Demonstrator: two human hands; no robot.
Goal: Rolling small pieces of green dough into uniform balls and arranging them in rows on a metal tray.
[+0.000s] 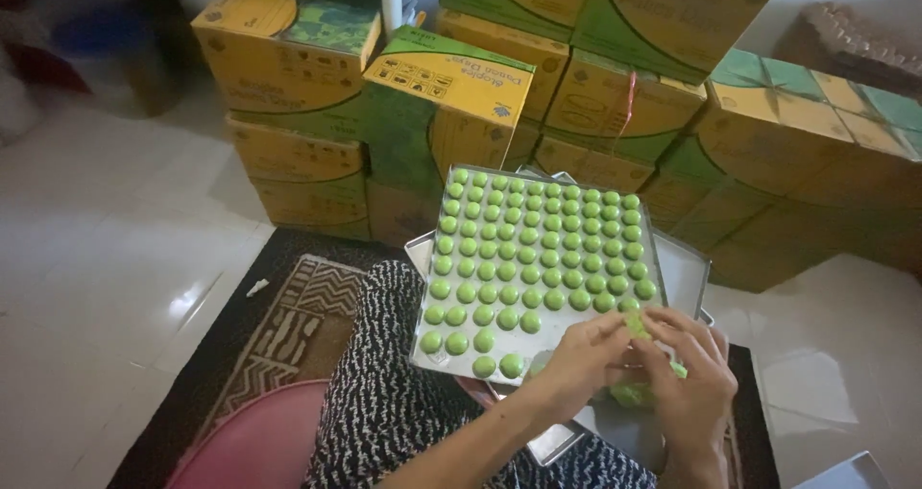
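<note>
A small lump of green dough (638, 327) is pinched in a narrow grip between the fingertips of the left hand (583, 354) and the right hand (690, 374), which are pressed together just off the near right corner of the metal tray (428, 347). More green dough (629, 393) is seen below the hands, partly hidden by them. How much of it is held by the right hand cannot be told.

The tray is tilted up on the lap, and it is covered almost fully with rows of green dough balls (538, 249); only its near right part, next to the hands, is left bare. A second metal tray (687, 273) is seen behind and under the first, showing at its right edge. A black-and-white patterned garment (384, 393) is worn over the lap, left of the tray. A patterned rug (288, 326) is spread on the white tiled floor (106, 287) further left. Beyond the tray's far edge, yellow and green cardboard boxes (461, 95) are stacked.
</note>
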